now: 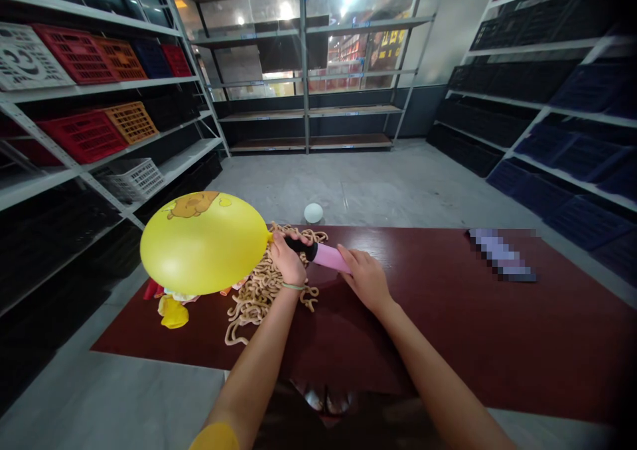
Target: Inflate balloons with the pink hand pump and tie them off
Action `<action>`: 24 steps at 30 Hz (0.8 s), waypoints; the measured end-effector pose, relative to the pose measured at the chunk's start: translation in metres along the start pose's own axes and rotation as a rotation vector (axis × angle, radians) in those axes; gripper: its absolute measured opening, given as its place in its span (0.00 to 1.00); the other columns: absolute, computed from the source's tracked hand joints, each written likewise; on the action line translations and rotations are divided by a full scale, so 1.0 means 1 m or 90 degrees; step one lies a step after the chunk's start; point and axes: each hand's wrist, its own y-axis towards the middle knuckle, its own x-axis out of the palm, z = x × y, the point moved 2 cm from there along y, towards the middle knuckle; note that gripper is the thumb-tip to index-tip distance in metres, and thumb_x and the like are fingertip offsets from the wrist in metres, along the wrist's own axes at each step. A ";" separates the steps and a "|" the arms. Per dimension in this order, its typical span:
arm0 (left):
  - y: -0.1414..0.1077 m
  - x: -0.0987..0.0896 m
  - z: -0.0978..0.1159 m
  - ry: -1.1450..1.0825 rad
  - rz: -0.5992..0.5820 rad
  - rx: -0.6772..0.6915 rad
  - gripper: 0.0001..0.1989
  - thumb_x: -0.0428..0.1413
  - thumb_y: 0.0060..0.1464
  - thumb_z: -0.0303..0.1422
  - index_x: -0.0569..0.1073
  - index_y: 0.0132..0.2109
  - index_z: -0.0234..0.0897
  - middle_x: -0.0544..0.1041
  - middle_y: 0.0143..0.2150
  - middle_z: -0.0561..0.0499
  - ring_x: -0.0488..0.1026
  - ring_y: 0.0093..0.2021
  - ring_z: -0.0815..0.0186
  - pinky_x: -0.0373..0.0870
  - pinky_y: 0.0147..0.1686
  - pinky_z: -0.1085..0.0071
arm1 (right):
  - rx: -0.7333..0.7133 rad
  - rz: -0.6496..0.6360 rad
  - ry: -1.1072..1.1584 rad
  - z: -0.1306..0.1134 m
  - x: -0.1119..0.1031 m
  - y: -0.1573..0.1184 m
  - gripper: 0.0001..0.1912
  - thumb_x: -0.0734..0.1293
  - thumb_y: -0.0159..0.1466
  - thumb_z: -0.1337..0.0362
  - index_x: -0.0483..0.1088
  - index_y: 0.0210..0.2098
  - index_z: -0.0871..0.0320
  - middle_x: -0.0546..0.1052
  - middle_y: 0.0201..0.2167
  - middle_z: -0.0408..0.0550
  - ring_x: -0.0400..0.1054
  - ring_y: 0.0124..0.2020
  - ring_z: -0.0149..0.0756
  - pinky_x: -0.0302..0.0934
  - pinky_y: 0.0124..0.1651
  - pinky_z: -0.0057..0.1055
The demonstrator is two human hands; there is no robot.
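Left hand first, in the head view: it is closed around the black end of a pink-and-black pump, right where the neck of an inflated yellow balloon meets it; whether the fingers also pinch that neck is hard to tell. The balloon extends to the left of this hand, with a brown cartoon figure printed on its upper side. Right hand grips the pink end of the pump, to the right of the left hand and slightly nearer the body, so the pump spans the two. Under and around the left hand lies a loose heap of tan, curling strands. Farther left and nearer the body, a limp yellow piece rests below the balloon beside partly hidden red and pale bits. All this lies on a dark red tabletop. Beyond the left hand, a pale round object shows past the table's far edge. Well to the right of the right hand lies a pixelated, purplish item.
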 end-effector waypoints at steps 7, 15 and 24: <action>0.037 -0.014 0.050 0.017 0.090 0.075 0.11 0.49 0.63 0.41 0.60 0.35 0.40 0.67 0.26 0.56 0.72 0.26 0.70 0.75 0.34 0.66 | 0.002 0.010 -0.023 0.012 -0.007 -0.007 0.28 0.62 0.67 0.62 0.57 0.66 0.55 0.73 0.50 0.52 0.65 0.49 0.43 0.58 0.48 0.36; 0.075 -0.059 0.121 0.153 -0.035 0.006 0.14 0.53 0.62 0.41 0.62 0.32 0.39 0.68 0.23 0.55 0.71 0.24 0.70 0.75 0.31 0.71 | 0.011 -0.016 -0.049 0.015 -0.009 -0.008 0.29 0.63 0.67 0.54 0.59 0.66 0.52 0.73 0.49 0.52 0.64 0.48 0.43 0.53 0.46 0.36; 0.054 -0.067 0.079 0.297 -0.232 -0.145 0.18 0.54 0.60 0.47 0.62 0.32 0.39 0.69 0.23 0.54 0.71 0.23 0.68 0.73 0.27 0.69 | -0.007 -0.031 -0.047 -0.010 -0.001 -0.007 0.29 0.63 0.66 0.57 0.59 0.66 0.46 0.70 0.56 0.53 0.60 0.55 0.49 0.52 0.51 0.42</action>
